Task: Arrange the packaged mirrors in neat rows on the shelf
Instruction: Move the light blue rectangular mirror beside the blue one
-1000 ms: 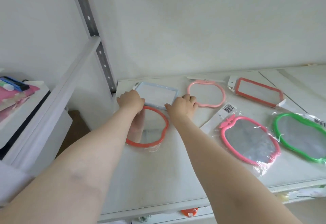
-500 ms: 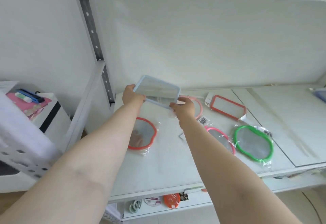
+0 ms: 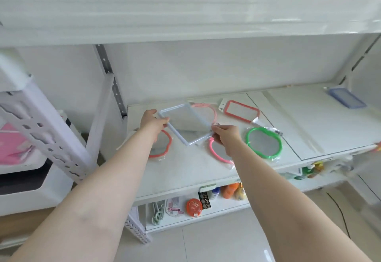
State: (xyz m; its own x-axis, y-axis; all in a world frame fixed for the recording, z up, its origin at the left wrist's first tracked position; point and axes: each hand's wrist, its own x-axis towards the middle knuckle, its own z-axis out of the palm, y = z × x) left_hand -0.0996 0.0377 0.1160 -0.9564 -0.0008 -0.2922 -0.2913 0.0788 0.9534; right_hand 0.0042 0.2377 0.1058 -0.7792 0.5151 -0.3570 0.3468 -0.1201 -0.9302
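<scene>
Both hands hold the pale blue rectangular mirror (image 3: 186, 124) up in the air above the shelf (image 3: 274, 117); a second ago it lay flat at the back left of the shelf, half a second ago it was just lifted, now it is tilted and farther toward the viewer, over the gap between the front mirrors. Left hand (image 3: 153, 120) fingers grasping the mirror's upper left edge, right hand (image 3: 225, 135) fingers pinched on its lower right corner, both clenched on the frame. Camera has pulled back and up since the earlier frames: the upper shelf board (image 3: 185, 14) now fills the top, and the lower shelf (image 3: 206, 202) with small goods, including an orange round item (image 3: 193, 207), shows below. Mirrors left on the shelf look unmoved: red-orange round mirror (image 3: 165, 148) front left, partly hidden by the left forearm; light pink round mirror (image 3: 208, 110) at the back, mostly behind the held mirror; red rectangular mirror (image 3: 242, 111) back centre with its white tag; hot pink round mirror (image 3: 216, 154) front centre, partly hidden under the right hand; green round mirror (image 3: 263, 143) in its plastic bag just right of it. A darker blue rectangular mirror (image 3: 347, 98) lies far right at the back, well apart from the rest, newly in view. White rack upright (image 3: 41, 132) and pink items (image 3: 12, 146) at far left.
</scene>
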